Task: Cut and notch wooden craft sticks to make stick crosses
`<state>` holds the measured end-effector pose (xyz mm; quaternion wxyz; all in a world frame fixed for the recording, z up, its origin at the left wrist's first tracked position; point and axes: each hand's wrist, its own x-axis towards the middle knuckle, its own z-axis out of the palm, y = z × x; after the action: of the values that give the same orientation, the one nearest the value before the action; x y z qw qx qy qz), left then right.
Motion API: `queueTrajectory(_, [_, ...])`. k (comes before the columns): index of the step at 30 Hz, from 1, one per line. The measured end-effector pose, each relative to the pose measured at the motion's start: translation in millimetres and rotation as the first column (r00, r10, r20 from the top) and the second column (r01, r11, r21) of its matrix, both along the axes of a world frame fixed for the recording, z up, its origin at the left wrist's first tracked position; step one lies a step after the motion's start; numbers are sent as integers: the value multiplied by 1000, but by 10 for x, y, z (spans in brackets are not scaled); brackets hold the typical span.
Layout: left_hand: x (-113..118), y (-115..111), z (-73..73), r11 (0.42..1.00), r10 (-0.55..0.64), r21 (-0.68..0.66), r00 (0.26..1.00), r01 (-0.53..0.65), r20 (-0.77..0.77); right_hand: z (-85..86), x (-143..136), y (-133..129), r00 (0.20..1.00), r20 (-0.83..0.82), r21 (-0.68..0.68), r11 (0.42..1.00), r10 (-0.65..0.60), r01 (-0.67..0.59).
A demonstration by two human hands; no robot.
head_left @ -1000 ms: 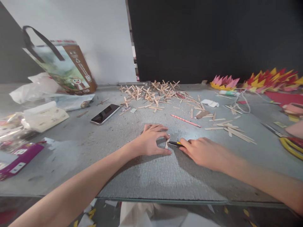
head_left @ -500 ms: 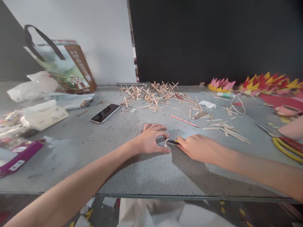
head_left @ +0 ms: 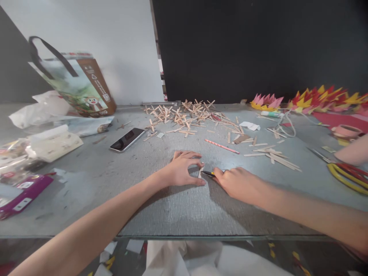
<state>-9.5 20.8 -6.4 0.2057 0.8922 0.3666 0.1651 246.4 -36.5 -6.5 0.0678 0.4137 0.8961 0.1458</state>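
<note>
The gray counter point(head_left: 172, 214) spans the frame. At center, the right hand's point(head_left: 234, 182) grip is closed round a cutter point(head_left: 209, 174); the left hand's point(head_left: 182, 168) grip pinches a small wooden piece point(head_left: 200, 171) at the cutter's tip.

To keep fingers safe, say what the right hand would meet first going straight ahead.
Led by its black-and-yellow tool, the right hand would likely meet the small pale strip between the left hand's thumb and finger; whether the tip touches it is unclear.
</note>
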Motion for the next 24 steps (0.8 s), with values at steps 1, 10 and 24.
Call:
queueTrajectory(1, [-2, 4, -3, 1000, 1, -4, 1000, -1, 3, -5, 1, 3, 1000, -10, -6, 1000, -8, 7])
queueTrajectory(10, [0, 24, -14, 1000, -5, -29, 1000, 5, 18, 274, -59, 110, 992, 98, -10, 996, 85, -84])
queueTrajectory(24, [9, 10, 6, 999, 6, -44, 1000, -5, 22, 98, -30, 6, 1000, 4, -41, 999, -20, 20])
